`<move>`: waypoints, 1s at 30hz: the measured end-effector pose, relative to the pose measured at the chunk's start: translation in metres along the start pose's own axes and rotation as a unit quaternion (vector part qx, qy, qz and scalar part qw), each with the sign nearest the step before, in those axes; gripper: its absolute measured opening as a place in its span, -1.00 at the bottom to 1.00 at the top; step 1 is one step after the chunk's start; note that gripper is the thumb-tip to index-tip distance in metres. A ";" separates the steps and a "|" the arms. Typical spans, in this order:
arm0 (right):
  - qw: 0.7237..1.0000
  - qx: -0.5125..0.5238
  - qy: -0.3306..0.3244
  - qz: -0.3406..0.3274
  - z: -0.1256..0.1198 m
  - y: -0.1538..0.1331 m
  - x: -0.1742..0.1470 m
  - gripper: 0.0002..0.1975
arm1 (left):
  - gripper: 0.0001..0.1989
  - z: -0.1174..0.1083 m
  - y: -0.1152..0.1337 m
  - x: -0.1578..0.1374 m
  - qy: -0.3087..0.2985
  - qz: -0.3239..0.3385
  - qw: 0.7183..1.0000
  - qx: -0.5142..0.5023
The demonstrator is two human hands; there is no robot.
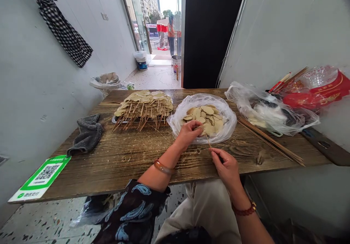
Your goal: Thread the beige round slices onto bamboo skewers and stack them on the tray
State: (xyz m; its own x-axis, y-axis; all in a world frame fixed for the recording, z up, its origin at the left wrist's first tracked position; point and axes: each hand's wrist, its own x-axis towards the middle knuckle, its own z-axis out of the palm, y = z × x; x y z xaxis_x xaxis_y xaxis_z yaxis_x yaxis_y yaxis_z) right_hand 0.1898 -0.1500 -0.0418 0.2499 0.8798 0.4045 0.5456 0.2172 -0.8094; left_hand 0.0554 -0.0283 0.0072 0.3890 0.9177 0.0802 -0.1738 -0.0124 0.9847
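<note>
My left hand (pixel 189 132) pinches a thin pale slice (pixel 209 129), which looks like potato, at the near side of a plastic-lined bowl. In my right hand (pixel 225 164), closed at the fingertips, is a thin wooden skewer (pixel 208 142); its upper end meets the slice. Whether the point has gone through it I cannot tell. Loose slices (pixel 206 113) fill the clear plastic bag (pixel 231 122) behind my hands. To the left lies a heap of skewered slices (pixel 147 103), their sticks pointing toward me.
Bare skewers (pixel 273 142) lie right of the bag. Beyond them are a clear plastic bag (pixel 269 113) and red packaging (pixel 325 91). A grey cloth (pixel 86 133) and a green QR-code card (pixel 43 174) are on the wooden table's (pixel 131 167) left. A person (pixel 171 34) stands outside the doorway.
</note>
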 end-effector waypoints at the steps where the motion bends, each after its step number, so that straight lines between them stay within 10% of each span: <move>1: 1.000 0.001 -0.001 0.000 0.000 0.000 0.000 -0.76 | -0.76 0.000 0.000 0.000 -0.003 0.001 1.000 0.005; 17: 0.999 0.007 0.014 0.051 -0.002 0.000 0.000 -0.72 | -0.40 0.007 -0.003 -0.005 -0.151 -0.028 0.986 0.063; 30: 0.998 0.037 -0.003 0.058 0.000 -0.003 0.000 -0.73 | -0.58 0.011 -0.002 -0.007 -0.094 -0.048 0.994 0.030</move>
State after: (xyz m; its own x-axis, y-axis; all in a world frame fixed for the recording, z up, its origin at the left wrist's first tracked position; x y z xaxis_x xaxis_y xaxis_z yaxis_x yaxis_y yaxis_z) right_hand 0.1886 -0.1505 -0.0389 0.3036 0.9030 0.3040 0.4532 0.1438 -0.8797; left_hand 0.0630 -0.0394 0.0065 0.5646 0.8254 0.0069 -0.0751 0.0430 0.9962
